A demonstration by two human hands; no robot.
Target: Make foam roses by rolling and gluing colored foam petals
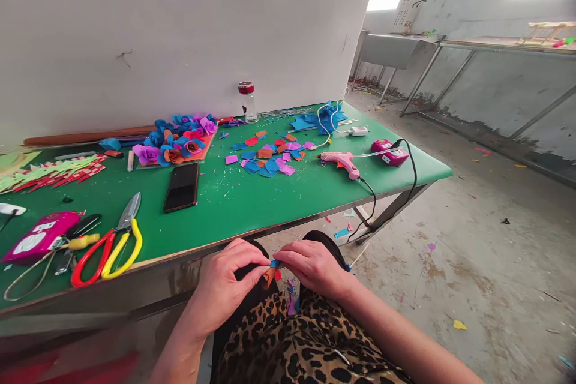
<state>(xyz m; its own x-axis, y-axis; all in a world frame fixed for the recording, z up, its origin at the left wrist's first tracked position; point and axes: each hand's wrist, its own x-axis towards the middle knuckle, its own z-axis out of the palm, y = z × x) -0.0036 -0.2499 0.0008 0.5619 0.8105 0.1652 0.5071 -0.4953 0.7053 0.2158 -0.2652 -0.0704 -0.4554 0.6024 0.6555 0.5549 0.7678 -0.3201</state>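
I hold a small blue paper piece [274, 263] between my 2 hands, over my lap and just off the near edge of the green table [238, 210]. My left hand [236, 276] pinches it between thumb and forefinger, and the fingertips of my right hand [310, 264] grip its other side. An orange paper piece [270, 276] hangs just below my fingers; I cannot tell whether it is joined to the blue. On the table ahead lie scattered paper squares [265, 167], with a pink glue gun [342, 162] to their right and paper flowers [173, 147] to their left. Nearer me, left of a phone [181, 188], rest scissors [129, 213] with 1 red and 1 yellow handle.
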